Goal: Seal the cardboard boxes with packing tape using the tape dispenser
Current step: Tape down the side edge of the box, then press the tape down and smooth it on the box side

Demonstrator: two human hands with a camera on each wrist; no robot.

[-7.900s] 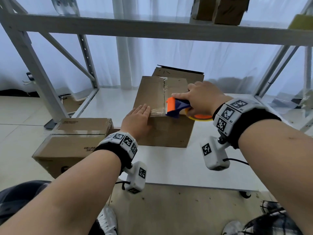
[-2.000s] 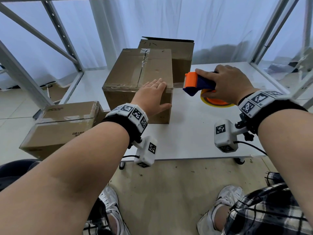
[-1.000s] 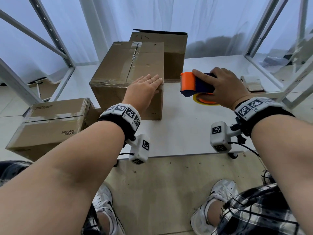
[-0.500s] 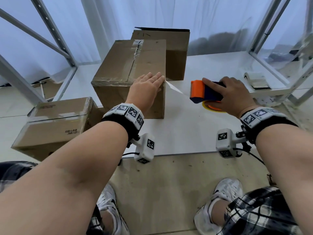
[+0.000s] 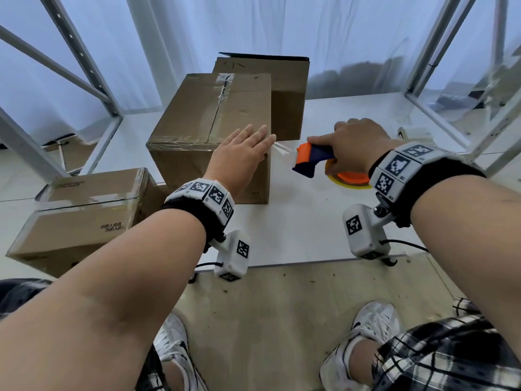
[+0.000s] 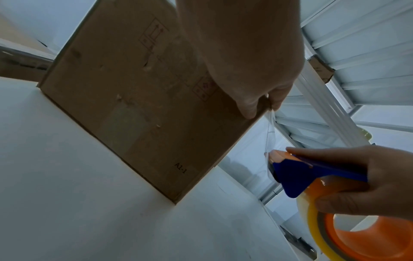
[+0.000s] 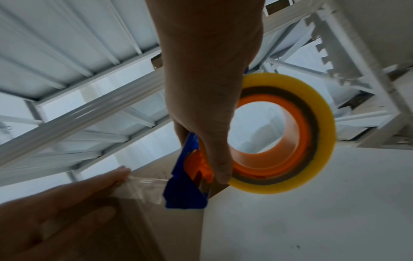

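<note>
A brown cardboard box (image 5: 214, 128) stands on the white table (image 5: 310, 232), with clear tape along its top seam. My left hand (image 5: 242, 156) lies flat on the box's near right top corner, fingers straight, pressing down a tape end. A short clear tape strip (image 5: 283, 148) runs from that corner to the orange and blue tape dispenser (image 5: 313, 159), which my right hand (image 5: 355, 148) grips just right of the box. In the left wrist view the tape strip (image 6: 270, 134) hangs between box (image 6: 138, 98) and dispenser (image 6: 301, 174). The yellow tape roll (image 7: 312, 106) fills the right wrist view.
A second cardboard box (image 5: 282, 88) stands right behind the first one. A taped box (image 5: 81, 215) sits on the floor at the left. White rack posts (image 5: 84, 60) frame both sides. A small white object (image 5: 414, 135) lies at the table's right edge.
My right hand drew the dispenser rightward off the box, pulling out a tape strip, then brought it back closer with its nose tilted down. My left hand stayed on the box corner.
</note>
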